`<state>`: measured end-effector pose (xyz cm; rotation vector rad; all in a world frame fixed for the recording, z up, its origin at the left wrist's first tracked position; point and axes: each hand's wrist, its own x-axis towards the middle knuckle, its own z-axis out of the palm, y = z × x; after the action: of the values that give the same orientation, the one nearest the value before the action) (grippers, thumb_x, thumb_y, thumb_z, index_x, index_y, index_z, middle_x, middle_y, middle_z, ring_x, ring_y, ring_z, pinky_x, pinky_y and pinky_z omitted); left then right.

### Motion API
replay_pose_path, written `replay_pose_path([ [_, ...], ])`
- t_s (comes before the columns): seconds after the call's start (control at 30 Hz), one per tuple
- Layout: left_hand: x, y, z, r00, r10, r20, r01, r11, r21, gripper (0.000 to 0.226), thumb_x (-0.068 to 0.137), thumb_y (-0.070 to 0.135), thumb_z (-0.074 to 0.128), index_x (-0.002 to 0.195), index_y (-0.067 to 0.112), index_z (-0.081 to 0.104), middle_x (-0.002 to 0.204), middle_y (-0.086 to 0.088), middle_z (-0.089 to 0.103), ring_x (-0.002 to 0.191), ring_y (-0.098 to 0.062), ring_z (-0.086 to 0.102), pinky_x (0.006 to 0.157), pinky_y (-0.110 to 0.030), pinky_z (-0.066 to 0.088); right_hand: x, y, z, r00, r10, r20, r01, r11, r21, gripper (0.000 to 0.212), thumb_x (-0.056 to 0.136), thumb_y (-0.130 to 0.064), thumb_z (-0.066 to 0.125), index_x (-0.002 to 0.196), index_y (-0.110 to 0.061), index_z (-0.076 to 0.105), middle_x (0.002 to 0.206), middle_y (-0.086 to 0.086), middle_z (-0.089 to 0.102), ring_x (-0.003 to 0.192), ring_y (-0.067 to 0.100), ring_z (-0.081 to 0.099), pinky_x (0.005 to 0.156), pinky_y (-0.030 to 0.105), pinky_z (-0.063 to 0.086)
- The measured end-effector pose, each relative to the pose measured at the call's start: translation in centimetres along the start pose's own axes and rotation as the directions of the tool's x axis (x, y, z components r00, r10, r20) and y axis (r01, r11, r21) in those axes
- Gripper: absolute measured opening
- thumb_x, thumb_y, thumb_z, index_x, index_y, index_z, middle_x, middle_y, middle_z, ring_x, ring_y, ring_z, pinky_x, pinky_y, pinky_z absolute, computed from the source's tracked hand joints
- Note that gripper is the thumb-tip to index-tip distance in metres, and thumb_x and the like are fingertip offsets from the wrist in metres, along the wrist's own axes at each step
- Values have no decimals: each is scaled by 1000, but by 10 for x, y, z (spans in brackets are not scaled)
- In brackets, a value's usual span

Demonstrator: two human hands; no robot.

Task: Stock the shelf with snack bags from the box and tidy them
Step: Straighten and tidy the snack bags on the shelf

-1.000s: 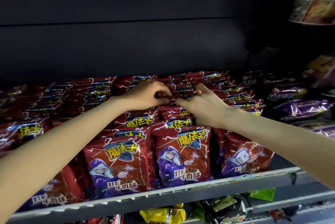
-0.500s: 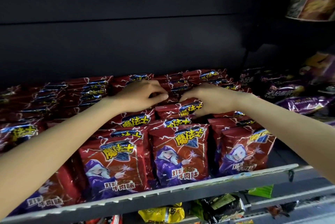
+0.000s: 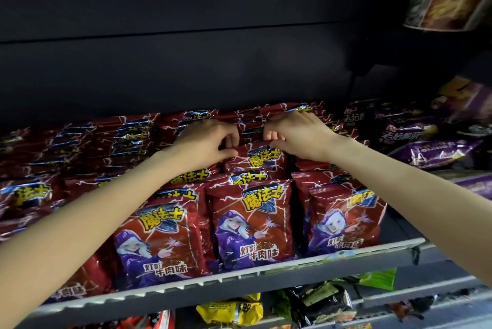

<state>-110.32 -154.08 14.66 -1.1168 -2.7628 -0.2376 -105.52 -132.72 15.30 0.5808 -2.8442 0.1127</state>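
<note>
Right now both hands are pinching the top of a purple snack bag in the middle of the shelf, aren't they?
Not quite: the bag is red, not purple. The head view shows the left hand and right hand pinching its top edge in the middle of the shelf; the purple bags lie off to the right.

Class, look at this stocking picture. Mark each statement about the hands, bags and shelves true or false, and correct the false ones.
1. Both hands hold the top edge of one red snack bag. True.
2. The left hand is resting on the shelf rail. False: it grips the bag further back in the row.
3. Purple bags lie to the right of the red ones. True.
4. The right hand holds a yellow bag. False: the yellow bag lies on the lower shelf.
5. The red bags in the front row stand upright. True.
</note>
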Motion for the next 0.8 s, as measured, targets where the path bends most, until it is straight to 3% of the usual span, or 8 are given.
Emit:
replay_pose_path([
  [0.17, -1, 7, -1, 999, -12, 38, 15, 997, -80, 23, 81, 42, 67, 99, 41, 54, 89, 24, 53, 81, 0, 48, 69, -26, 43, -27, 25, -25, 995, -45, -86, 61, 980, 192, 22, 84, -22, 69, 106, -20, 64, 98, -11, 64, 85, 5, 60, 80, 22, 48],
  [0.3, 5, 34, -6, 991, 107, -86, -123, 971, -204, 18, 85, 37, 62, 103, 34, 60, 95, 21, 56, 86, -2, 53, 79, -27, 46, -70, 67, -49, 987, 41, -152, -13, 983, 185, 16, 85, -18, 68, 101, -20, 68, 95, -9, 67, 83, 4, 61, 75, 17, 47],
  [0.37, 19, 51, -6, 986, 155, -64, -165, 965, -204, 19, 86, 36, 62, 104, 30, 62, 97, 18, 59, 85, -2, 54, 80, -29, 47, -84, 88, -49, 990, 97, -105, -83, 988, 129, 17, 86, -21, 67, 102, -24, 69, 100, -8, 67, 86, 6, 61, 76, 22, 49],
  [0.5, 51, 80, 5, 967, 215, 134, -200, 973, -117, 30, 88, 44, 57, 113, 30, 61, 104, 17, 59, 94, -3, 52, 86, -29, 45, -92, 108, -42, 976, 165, 139, -180, 978, 105, 25, 89, -34, 61, 111, -25, 67, 112, -7, 66, 91, 5, 62, 78, 19, 47],
  [0.6, 64, 91, 12, 957, 207, 205, -185, 975, -121, 26, 88, 41, 59, 111, 28, 64, 89, 19, 59, 89, -4, 57, 81, -26, 47, -92, 111, -38, 952, 176, 250, -209, 971, 114, 31, 91, -40, 56, 116, -24, 64, 115, -9, 63, 83, 6, 64, 77, 19, 47],
  [0.8, 65, 88, 16, 977, 166, 131, -145, 977, -156, 22, 83, 43, 65, 101, 31, 67, 86, 20, 59, 79, 2, 52, 72, -25, 45, -86, 104, -19, 970, 112, 216, -164, 956, 243, 32, 88, -46, 56, 106, -21, 66, 103, -10, 62, 96, 8, 59, 89, 30, 49],
])
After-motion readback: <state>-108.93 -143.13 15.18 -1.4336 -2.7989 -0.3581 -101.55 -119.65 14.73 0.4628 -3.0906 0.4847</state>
